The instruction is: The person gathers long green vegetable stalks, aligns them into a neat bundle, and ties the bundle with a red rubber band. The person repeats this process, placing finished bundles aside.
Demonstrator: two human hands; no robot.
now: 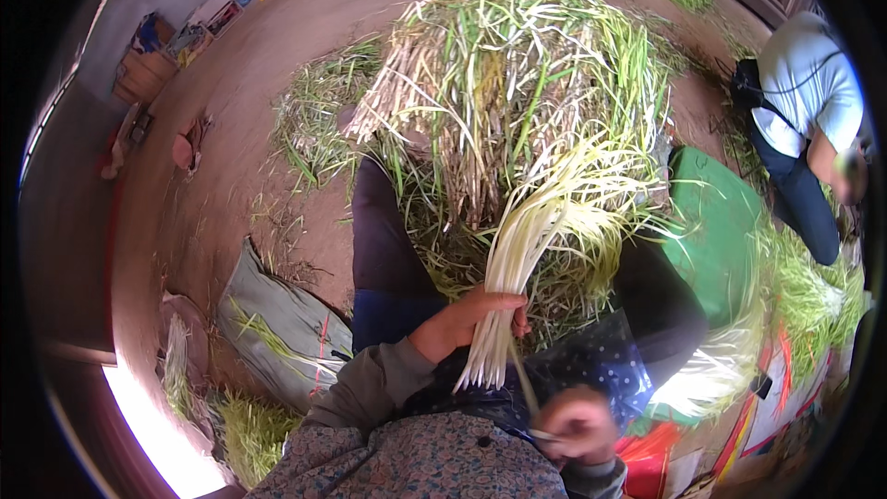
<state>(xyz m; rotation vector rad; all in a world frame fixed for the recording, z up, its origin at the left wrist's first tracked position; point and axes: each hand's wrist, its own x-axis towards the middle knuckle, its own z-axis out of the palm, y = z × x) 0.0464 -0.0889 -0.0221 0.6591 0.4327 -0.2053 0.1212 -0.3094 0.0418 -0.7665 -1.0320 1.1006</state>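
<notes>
My left hand point(475, 319) grips a bundle of pale-stemmed leafy stalks point(516, 249), its white stem ends pointing down toward my lap and its yellow-green leaves fanning up to the right. Lower right, my right hand point(576, 424) is blurred, its fingers closed on the end of a thin pale strand point(521, 378) that runs up to the bundle. A large heap of untrimmed stalks point(513, 83), with brownish stem ends and green leaves, lies in front of me. Loose leaves cover the ground between my legs. A dotted clear plastic sheet point(589, 367) lies over my lap.
A green cushion or sack point(717, 242) is at my right, with more pale stalks point(707, 374) beside it. A co-worker point(804, 90) bends at the far right near a leafy pile point(811, 298). A grey cloth point(277, 333) with stalks lies left. Boxes point(145, 59) stand by the wall.
</notes>
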